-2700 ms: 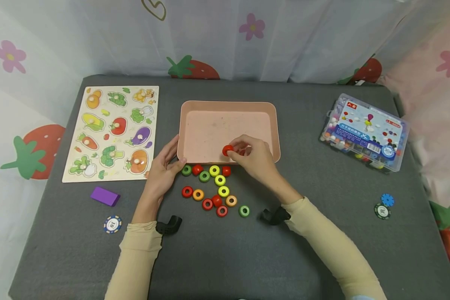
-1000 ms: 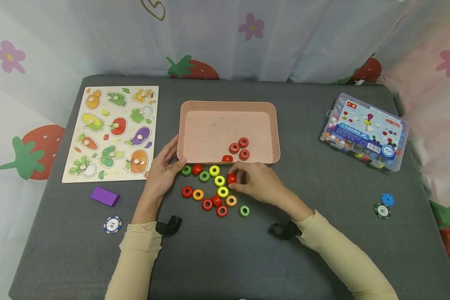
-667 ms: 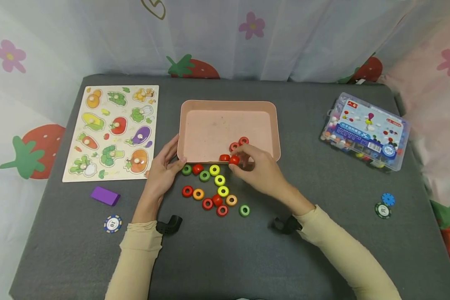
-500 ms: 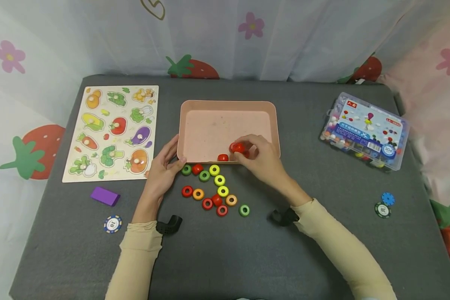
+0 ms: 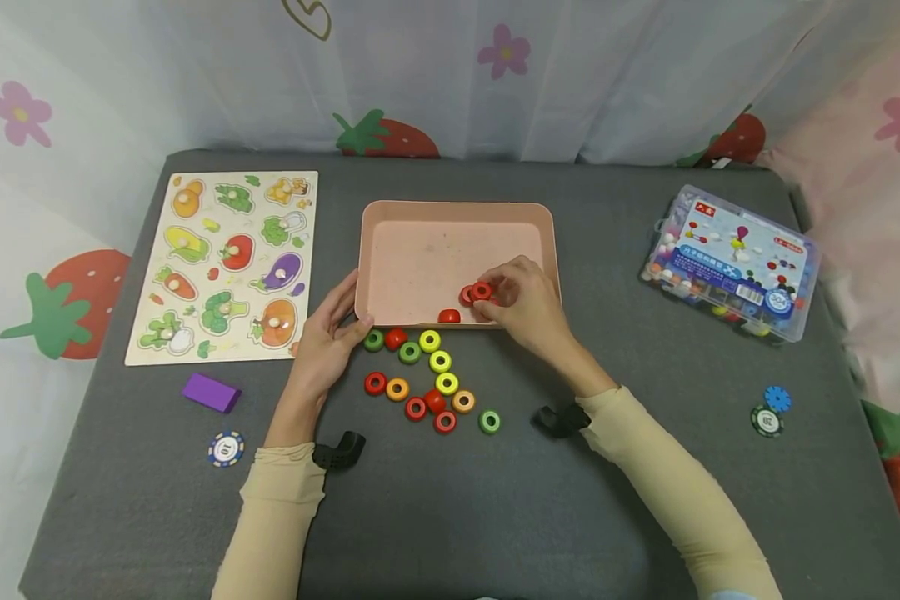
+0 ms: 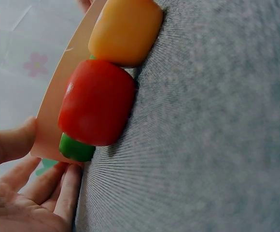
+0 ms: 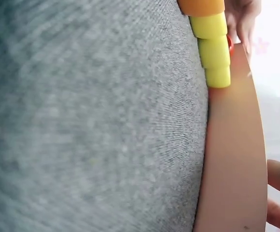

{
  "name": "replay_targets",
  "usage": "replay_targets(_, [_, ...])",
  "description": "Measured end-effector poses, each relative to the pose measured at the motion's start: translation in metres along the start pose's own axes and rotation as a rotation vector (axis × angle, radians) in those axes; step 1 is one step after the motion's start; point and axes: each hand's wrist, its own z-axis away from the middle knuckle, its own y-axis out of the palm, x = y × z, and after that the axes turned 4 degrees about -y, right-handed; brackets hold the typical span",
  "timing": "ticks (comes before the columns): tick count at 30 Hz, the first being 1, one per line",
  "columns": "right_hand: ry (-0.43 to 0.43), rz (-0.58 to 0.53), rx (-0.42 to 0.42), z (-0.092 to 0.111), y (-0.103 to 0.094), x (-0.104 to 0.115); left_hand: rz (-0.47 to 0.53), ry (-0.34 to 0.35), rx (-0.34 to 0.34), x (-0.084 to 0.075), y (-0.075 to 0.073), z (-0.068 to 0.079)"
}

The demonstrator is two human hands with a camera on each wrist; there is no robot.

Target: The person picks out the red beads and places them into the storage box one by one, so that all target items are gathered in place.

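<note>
My left hand [image 5: 324, 346] grips the near left corner of the pink tray [image 5: 420, 250], thumb at the front edge and fingers along the side. Inside the tray, my right hand [image 5: 528, 304] pinches a red bead [image 5: 482, 290] with a hole in it. A second red bead [image 5: 466, 295] touches it on the left, and a third red bead [image 5: 449, 316] lies by the front wall. The right hand may hide other beads. In front of the tray lie several green, red, yellow and orange beads, among them a yellow bead [image 5: 440, 361] and a green bead [image 5: 490, 422].
A vegetable puzzle board [image 5: 221, 267] lies left of the tray. Nearer are a purple block [image 5: 211, 392] and a blue-and-white chip [image 5: 226, 448]. At the right are a clear plastic case [image 5: 731, 262] of small parts, a blue chip [image 5: 777, 398] and a dark green chip [image 5: 767, 422].
My right hand has picked up a red bead from the table before the tray and carried it up into the tray, beside the other red ones. The left hand stays on the tray corner.
</note>
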Motion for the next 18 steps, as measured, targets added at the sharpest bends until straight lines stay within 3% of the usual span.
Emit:
replay_targets(11, [-0.034, -0.018, 0.104, -0.0022, -0.0073, 0.0003, -0.001, -0.006, -0.005, 0.0001, -0.0009, 0.0005])
replay_targets(18, [-0.120, -0.130, 0.236, -0.0072, -0.0107, -0.0032, 0.001, -0.006, 0.000, -0.0003, -0.0007, 0.0005])
